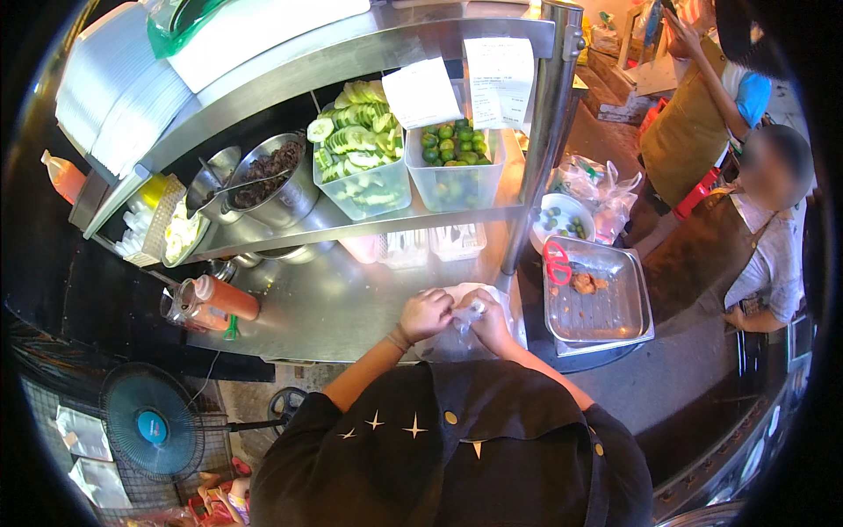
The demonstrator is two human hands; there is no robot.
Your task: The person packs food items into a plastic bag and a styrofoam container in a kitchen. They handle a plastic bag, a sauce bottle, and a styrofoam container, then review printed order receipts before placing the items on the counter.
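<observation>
Both my hands meet at the front edge of a stainless steel counter. My left hand has its fingers bent at a small clear plastic bag, which is gathered near its top. The fingers of my right hand are closed on the same bag from the other side. What the small bag contains cannot be made out. Beneath and behind my hands lies a larger whitish plastic bag. Squeeze bottles of orange-pink sauce lean at the counter's left end.
A steel shelf above holds sliced cucumbers, green citrus fruits and a pot of dark chopped food. To the right, a metal tray holds red-handled scissors. Two people stand beyond. A fan is at lower left.
</observation>
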